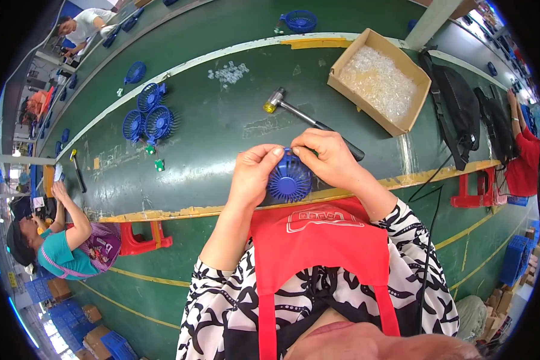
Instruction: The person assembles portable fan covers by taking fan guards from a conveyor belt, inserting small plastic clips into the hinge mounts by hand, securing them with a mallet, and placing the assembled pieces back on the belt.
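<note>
A blue round fan head (289,185) with a slotted guard rests near the table's front edge, its neck pointing away from me. My left hand (253,171) is closed at the left side of the neck, thumb and forefinger pinched on it. On the other side my right hand (328,157) is closed too, its fingertips pressed together at the top of the neck. Any small part between those fingertips is hidden. Just beyond my right hand lies a hammer (306,114) with a black handle and yellow-tipped head.
Several blue fan heads (159,123) with small green boards (159,165) sit to the left. Small clear plastic pieces (228,73) lie farther back. A cardboard box (373,118) of such pieces stands at right, beside a black bag (456,102). Other people (72,246) work nearby.
</note>
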`<state>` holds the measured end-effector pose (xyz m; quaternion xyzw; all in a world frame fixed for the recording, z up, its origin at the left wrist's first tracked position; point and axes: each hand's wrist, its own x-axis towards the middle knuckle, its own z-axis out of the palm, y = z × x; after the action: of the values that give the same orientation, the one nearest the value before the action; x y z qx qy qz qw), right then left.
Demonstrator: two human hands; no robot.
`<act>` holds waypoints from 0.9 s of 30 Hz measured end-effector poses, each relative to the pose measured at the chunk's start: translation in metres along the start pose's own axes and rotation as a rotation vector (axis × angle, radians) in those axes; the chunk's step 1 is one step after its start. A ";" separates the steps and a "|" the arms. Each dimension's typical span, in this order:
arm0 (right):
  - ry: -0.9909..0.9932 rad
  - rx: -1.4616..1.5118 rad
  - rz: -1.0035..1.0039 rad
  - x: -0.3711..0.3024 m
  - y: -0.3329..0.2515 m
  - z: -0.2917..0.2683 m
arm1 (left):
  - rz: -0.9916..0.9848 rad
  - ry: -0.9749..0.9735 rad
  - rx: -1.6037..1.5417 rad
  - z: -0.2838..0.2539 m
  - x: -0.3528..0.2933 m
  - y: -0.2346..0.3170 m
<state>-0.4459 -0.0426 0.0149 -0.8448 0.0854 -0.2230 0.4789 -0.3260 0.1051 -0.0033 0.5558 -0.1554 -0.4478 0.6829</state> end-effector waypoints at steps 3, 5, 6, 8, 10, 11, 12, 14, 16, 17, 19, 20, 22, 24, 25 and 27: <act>0.054 -0.142 -0.162 0.000 0.005 0.004 | 0.010 0.026 0.029 0.002 0.001 -0.005; 0.054 -0.143 -0.179 -0.003 0.005 0.003 | -0.012 0.019 0.030 0.004 0.002 -0.007; 0.027 -0.139 -0.142 -0.002 0.003 0.002 | -0.018 0.014 0.006 0.003 0.002 -0.007; -0.052 -0.079 -0.033 -0.003 0.005 0.000 | -0.018 0.022 0.018 0.000 0.002 -0.008; -0.111 -0.012 0.002 0.001 0.004 -0.002 | -0.040 -0.018 0.011 -0.002 0.003 -0.005; -0.164 0.048 0.043 0.003 0.004 -0.003 | -0.038 -0.010 0.012 -0.003 0.003 -0.005; -0.219 -0.009 0.041 0.005 0.007 -0.003 | -0.040 -0.010 0.000 -0.005 0.004 -0.006; -0.255 -0.016 0.043 0.009 0.011 -0.002 | -0.041 -0.006 -0.015 -0.008 0.006 -0.005; -0.291 -0.026 0.047 0.015 0.012 0.001 | -0.054 0.005 -0.060 -0.012 0.008 -0.005; -0.312 0.029 0.074 0.019 0.011 0.004 | -0.053 0.009 -0.063 -0.015 0.007 -0.004; -0.339 0.082 0.099 0.027 0.009 0.009 | -0.063 0.019 -0.017 -0.024 0.007 -0.001; -0.352 0.079 0.089 0.031 0.008 0.012 | -0.061 0.024 -0.022 -0.027 0.006 0.001; -0.374 0.077 0.073 0.039 0.006 0.019 | -0.031 0.054 0.038 -0.033 0.006 0.004; -0.362 0.049 -0.020 0.046 0.008 0.029 | -0.011 0.073 0.043 -0.042 0.004 0.008; -0.366 0.039 -0.033 0.050 0.011 0.034 | 0.006 0.079 0.053 -0.046 0.005 0.009; -0.373 0.111 0.015 0.057 0.013 0.046 | 0.017 0.098 0.046 -0.058 0.005 0.013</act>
<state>-0.3738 -0.0345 0.0008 -0.8430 -0.0109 -0.0633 0.5341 -0.2766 0.1367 -0.0127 0.5914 -0.1367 -0.4106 0.6804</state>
